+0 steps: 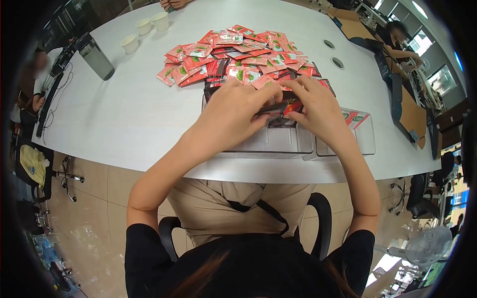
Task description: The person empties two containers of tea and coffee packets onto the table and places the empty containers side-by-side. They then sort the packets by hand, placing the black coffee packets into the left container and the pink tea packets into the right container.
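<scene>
A clear plastic bin stands at the table's near edge, with dark packets toward its far side. My left hand reaches over it from the left, fingers curled against a black-and-red packet. From the right, my right hand grips the same packet, thumb below and fingers above. The packet's lower part and what lies behind my fingers are partly hidden. Just beyond both hands rises a heap of red and pink sachets with green prints. A smaller clear bin to the right holds a few red sachets.
A grey tumbler and paper cups stand on the white table at the left. Two round cable holes lie at the right, near open cardboard boxes. Another person's hands rest at the far edge.
</scene>
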The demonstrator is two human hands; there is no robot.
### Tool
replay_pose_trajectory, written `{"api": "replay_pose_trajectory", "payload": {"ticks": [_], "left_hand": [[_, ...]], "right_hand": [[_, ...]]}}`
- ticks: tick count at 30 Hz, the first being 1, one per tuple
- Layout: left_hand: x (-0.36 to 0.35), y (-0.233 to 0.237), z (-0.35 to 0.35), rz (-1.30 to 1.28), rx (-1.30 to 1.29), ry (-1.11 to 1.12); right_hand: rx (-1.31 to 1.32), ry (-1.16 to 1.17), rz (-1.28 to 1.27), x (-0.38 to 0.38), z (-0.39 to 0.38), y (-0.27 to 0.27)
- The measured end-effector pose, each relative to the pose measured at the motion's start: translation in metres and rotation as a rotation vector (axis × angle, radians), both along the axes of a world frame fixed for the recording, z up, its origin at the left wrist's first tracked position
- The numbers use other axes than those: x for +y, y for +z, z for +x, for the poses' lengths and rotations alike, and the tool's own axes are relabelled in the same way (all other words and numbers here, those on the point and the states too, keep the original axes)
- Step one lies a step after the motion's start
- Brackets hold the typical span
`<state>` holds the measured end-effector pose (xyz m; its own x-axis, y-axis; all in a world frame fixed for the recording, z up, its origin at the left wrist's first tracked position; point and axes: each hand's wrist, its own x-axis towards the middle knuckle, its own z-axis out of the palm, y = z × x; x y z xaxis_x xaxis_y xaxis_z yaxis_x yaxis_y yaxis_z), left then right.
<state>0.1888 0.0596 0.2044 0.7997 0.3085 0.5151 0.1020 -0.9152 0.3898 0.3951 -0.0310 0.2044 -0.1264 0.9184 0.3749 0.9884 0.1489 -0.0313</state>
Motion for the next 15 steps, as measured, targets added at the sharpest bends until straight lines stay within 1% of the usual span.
{"api": "replay_pose_trajectory", "payload": {"ticks": [1,3,6,9,12,15], "left_hand": [[0.000,-0.001,0.004,0.028,0.039,0.021],[0.001,-0.002,0.010,0.080,0.118,0.062],[0.005,0.000,0.014,0.276,0.200,0.125],[0.014,-0.006,0.017,0.456,0.079,0.144],[0.022,-0.012,0.021,0.510,0.033,0.146],[0.025,-0.013,0.020,0.432,0.034,0.156]], "right_hand": [[-0.020,-0.013,-0.072,0.002,0.001,-0.001],[-0.060,0.003,-0.101,0.006,0.006,-0.002],[-0.084,0.024,-0.129,0.010,0.012,0.001],[-0.123,0.038,-0.090,0.008,0.014,-0.001],[-0.160,0.006,-0.063,0.004,0.008,-0.003],[-0.226,-0.007,-0.033,0.002,0.005,-0.007]]}}
